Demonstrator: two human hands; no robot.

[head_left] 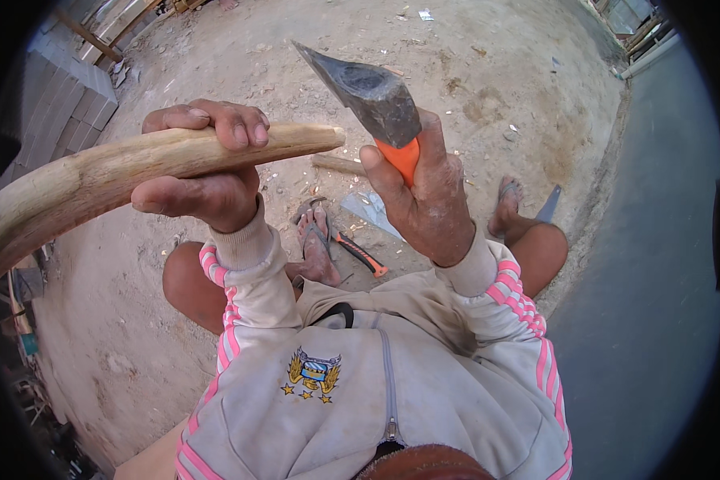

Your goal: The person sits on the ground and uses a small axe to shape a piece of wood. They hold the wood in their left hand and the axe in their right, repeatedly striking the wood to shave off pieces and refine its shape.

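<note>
A thick, slightly curved wooden pole, stripped of bark, comes in from the left edge. My left hand is wrapped round it, near its narrower, cut right end. My right hand grips the orange handle of a hatchet, just under its dark metal head. The hatchet is raised to the right of the pole's tip and stays apart from it; its blade points up and to the left. Most of the hatchet's handle is hidden behind my right hand.
A hammer with an orange and black handle lies by my foot. Near it are a flat metal sheet, a short wood piece and scattered chips. A saw-like blade shows at right. Grey blocks are stacked at far left.
</note>
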